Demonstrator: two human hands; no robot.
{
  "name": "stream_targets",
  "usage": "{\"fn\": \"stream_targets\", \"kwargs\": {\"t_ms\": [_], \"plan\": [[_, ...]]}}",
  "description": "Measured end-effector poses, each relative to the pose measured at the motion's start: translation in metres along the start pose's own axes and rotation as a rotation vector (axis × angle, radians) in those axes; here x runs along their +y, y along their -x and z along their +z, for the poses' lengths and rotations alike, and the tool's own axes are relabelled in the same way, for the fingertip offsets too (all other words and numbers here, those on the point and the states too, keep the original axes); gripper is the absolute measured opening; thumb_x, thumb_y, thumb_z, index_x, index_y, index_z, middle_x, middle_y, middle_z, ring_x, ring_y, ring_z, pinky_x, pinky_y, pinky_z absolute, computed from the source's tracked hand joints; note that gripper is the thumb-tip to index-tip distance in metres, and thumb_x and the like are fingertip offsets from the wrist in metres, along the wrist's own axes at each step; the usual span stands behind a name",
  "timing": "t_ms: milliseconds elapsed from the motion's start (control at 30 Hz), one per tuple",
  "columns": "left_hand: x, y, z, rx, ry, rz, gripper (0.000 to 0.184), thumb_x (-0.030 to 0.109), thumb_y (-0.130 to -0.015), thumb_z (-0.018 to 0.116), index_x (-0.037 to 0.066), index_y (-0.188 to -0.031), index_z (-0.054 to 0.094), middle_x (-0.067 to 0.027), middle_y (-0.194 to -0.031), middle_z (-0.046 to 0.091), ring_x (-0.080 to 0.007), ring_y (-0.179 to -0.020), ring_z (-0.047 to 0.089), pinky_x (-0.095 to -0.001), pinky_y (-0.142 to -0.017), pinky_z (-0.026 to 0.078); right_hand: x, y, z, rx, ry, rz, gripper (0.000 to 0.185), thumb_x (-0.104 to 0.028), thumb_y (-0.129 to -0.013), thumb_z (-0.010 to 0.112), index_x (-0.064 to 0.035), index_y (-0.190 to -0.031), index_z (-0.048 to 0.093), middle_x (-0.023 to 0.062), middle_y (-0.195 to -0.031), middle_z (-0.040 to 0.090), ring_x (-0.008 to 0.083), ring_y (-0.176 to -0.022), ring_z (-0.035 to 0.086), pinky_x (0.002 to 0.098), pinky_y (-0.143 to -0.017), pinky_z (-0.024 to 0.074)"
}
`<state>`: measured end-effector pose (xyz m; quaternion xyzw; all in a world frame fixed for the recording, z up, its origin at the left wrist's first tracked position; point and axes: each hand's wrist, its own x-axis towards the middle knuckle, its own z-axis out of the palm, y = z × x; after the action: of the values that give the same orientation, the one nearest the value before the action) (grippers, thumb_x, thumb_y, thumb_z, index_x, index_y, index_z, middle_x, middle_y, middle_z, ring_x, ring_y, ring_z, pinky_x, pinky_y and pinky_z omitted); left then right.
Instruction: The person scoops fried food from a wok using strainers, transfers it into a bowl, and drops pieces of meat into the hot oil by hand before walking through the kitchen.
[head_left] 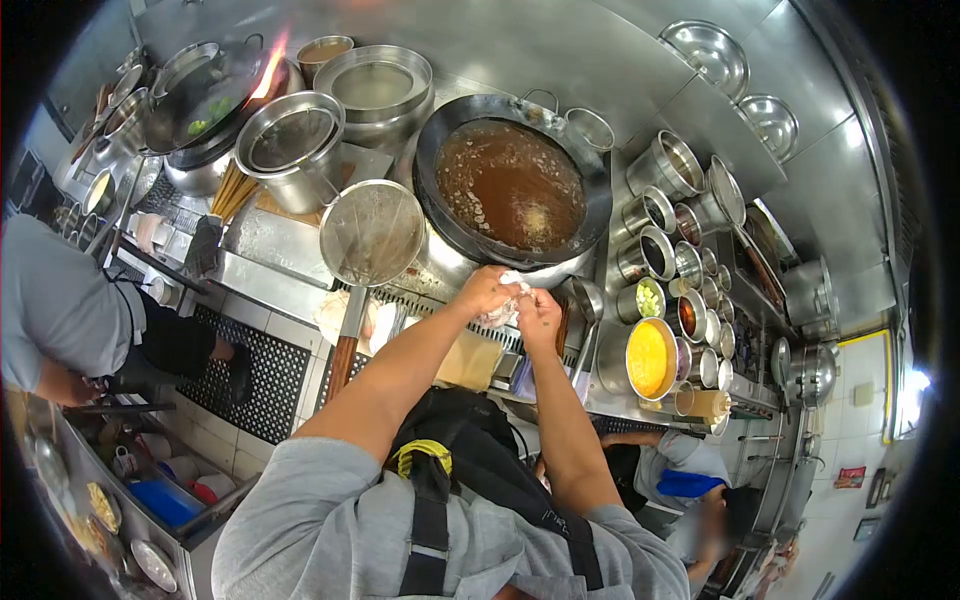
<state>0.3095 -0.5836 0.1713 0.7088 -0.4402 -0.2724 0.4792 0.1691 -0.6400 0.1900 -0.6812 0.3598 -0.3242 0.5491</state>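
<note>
Clamping fingers of left hand (487, 289) and right hand (541, 317) on a crumpled white bundle (503, 306), holding it beside the wok's (428, 185) near rim; seemingly working midway, not yet releasing.

Glossy mtl wall (620, 80), matt wok (428, 185), wdn handle (343, 362)

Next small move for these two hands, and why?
Probably draw the white bundle slightly back toward the body: the left hand and right hand both grip it close to the wok's near side, and the brown liquid inside is frothy, so may be hot.
</note>
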Motion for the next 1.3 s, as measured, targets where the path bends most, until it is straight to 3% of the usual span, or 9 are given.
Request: {"fn": "stream_targets", "kwargs": {"t_ms": [100, 167, 267, 367, 600, 767, 867, 1000, 1300], "plan": [[-0.012, -0.007, 0.002, -0.149, 0.412, -0.029, 0.037, 0.029, -0.077, 0.068, 0.003, -0.104, 0.067, -0.0163, -0.097, 0.069, -0.0223, -0.088, 0.065, -0.0331, -0.081, 0.049, 0.009, -0.008, -0.010, -0.076, -0.226, 0.212, 0.012, -0.013, -0.086, 0.057, -0.0029, -0.088, 0.063, 0.0023, -0.070, 0.061, 0.0089, -0.055, 0.054, 0.0239, -0.048, 0.0442], [-0.015, -0.012, -0.006, -0.191, 0.277, -0.026, 0.038, 0.030, -0.074, 0.069, 0.003, -0.101, 0.067, -0.0173, -0.094, 0.069, -0.0261, -0.085, 0.065, -0.0349, -0.079, 0.050, 0.011, -0.015, -0.022, -0.151, -0.117, 0.284, 0.014, -0.014, -0.087, 0.060, -0.0008, -0.090, 0.064, 0.0018, -0.072, 0.062, 0.0095, -0.058, 0.055, 0.0247, -0.053, 0.0459], [0.000, -0.012, -0.018, -0.249, 0.141, -0.041, 0.037, 0.031, -0.073, 0.070, 0.005, -0.100, 0.068, -0.0152, -0.092, 0.069, -0.0262, -0.083, 0.065, -0.0350, -0.079, 0.050, 0.012, -0.019, -0.019, -0.023, 0.078, -0.201, 0.019, -0.015, -0.085, 0.063, 0.0011, -0.096, 0.065, 0.0034, -0.074, 0.064, 0.0136, -0.063, 0.059, 0.0280, -0.061, 0.0493], [0.009, -0.016, -0.022, -0.322, 0.067, -0.062, 0.036, 0.032, -0.073, 0.069, 0.008, -0.100, 0.068, -0.0128, -0.094, 0.070, -0.0253, -0.085, 0.065, -0.0344, -0.081, 0.049, -0.007, -0.021, -0.031, -0.206, 0.227, -0.278, 0.014, -0.008, -0.083, 0.063, 0.0024, -0.092, 0.066, 0.0019, -0.077, 0.065, 0.0078, -0.068, 0.057, 0.0241, -0.064, 0.0470], [0.006, -0.016, -0.019, -0.385, 0.178, -0.007, 0.041, 0.034, -0.074, 0.065, 0.008, -0.107, 0.066, -0.0154, -0.099, 0.068, -0.0282, -0.090, 0.064, -0.0346, -0.084, 0.048, -0.019, -0.025, -0.035, -0.248, 0.493, -0.310, 0.014, -0.012, -0.082, 0.063, 0.0004, -0.089, 0.065, 0.0089, -0.071, 0.064, 0.0102, -0.064, 0.057, 0.0284, -0.060, 0.0461], [0.016, -0.019, -0.024, -0.405, -0.111, 0.081, 0.039, 0.032, -0.082, 0.061, 0.005, -0.110, 0.061, -0.0188, -0.106, 0.065, -0.0283, -0.095, 0.062, -0.0370, -0.084, 0.047, -0.010, -0.031, -0.030, -0.233, 0.690, -0.485, 0.016, -0.014, -0.079, 0.062, 0.0006, -0.085, 0.065, 0.0081, -0.064, 0.060, 0.0105, -0.058, 0.054, 0.0296, -0.057, 0.0443], [0.010, -0.021, -0.018, -0.364, -0.093, 0.058, 0.042, 0.037, -0.080, 0.058, 0.005, -0.106, 0.063, -0.0201, -0.104, 0.066, -0.0325, -0.096, 0.062, -0.0385, -0.085, 0.047, -0.010, -0.030, -0.023, -0.158, 0.449, -0.190, 0.013, -0.013, -0.076, 0.061, -0.0005, -0.079, 0.065, 0.0119, -0.061, 0.059, 0.0155, -0.055, 0.055, 0.0319, -0.057, 0.0454], [-0.004, -0.030, -0.007, -0.325, -0.194, 0.027, 0.040, 0.038, -0.080, 0.057, 0.004, -0.100, 0.066, -0.0213, -0.099, 0.066, -0.0341, -0.095, 0.063, -0.0403, -0.083, 0.047, 0.001, -0.033, -0.004, 0.099, 0.207, -0.033, 0.015, -0.012, -0.077, 0.061, 0.0013, -0.072, 0.064, 0.0029, -0.060, 0.059, 0.0100, -0.054, 0.051, 0.0290, -0.052, 0.0423], [-0.007, -0.016, 0.003, -0.096, 0.193, -0.046, 0.035, 0.030, -0.079, 0.066, 0.003, -0.102, 0.066, -0.0182, -0.096, 0.069, -0.0312, -0.089, 0.065, -0.0386, -0.081, 0.049, 0.045, -0.053, -0.029, 0.434, -0.519, 0.354, 0.005, -0.009, -0.081, 0.062, -0.0053, -0.079, 0.060, 0.0020, -0.061, 0.054, 0.0098, -0.045, 0.045, 0.0239, -0.035, 0.0336]]}}
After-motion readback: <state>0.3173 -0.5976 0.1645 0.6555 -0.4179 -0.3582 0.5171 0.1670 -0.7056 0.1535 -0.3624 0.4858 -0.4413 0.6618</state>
